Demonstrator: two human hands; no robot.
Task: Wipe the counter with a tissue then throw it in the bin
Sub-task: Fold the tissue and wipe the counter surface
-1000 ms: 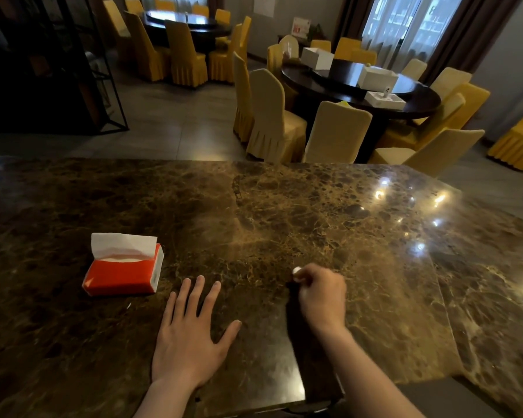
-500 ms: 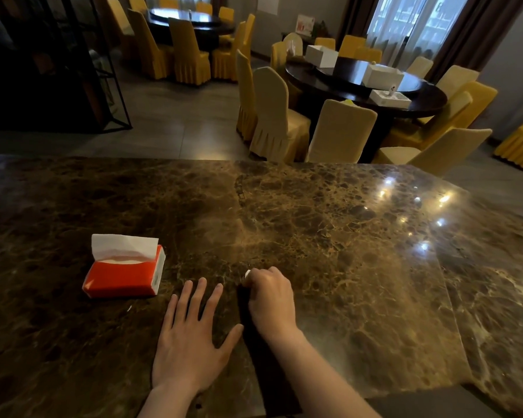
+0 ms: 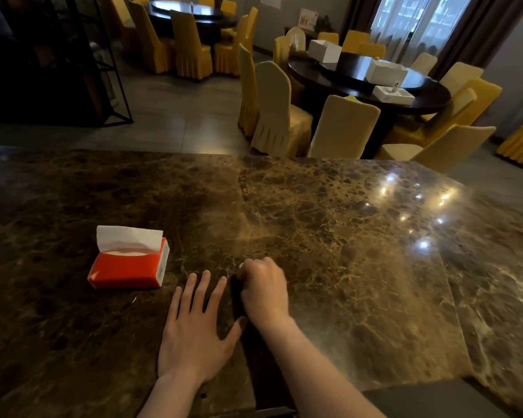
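Nearest, the left hand point(image 3: 194, 336) lies flat on the dark marble counter point(image 3: 360, 267), palm down, fingers spread and gripping nothing. Just beside it, the right hand point(image 3: 264, 289) is curled into a fist pressed to the counter, closed around a tissue point(image 3: 241, 266), of which only a small white bit shows at the knuckles. Further left on the counter sits a red tissue pack point(image 3: 127, 267), its top open, with a white sheet point(image 3: 129, 238) standing up out of the slot. Beyond the counter, a round dark table point(image 3: 360, 82) ringed by yellow-covered chairs point(image 3: 277, 113) carries three white boxes point(image 3: 385, 72); their contents cannot be made out.
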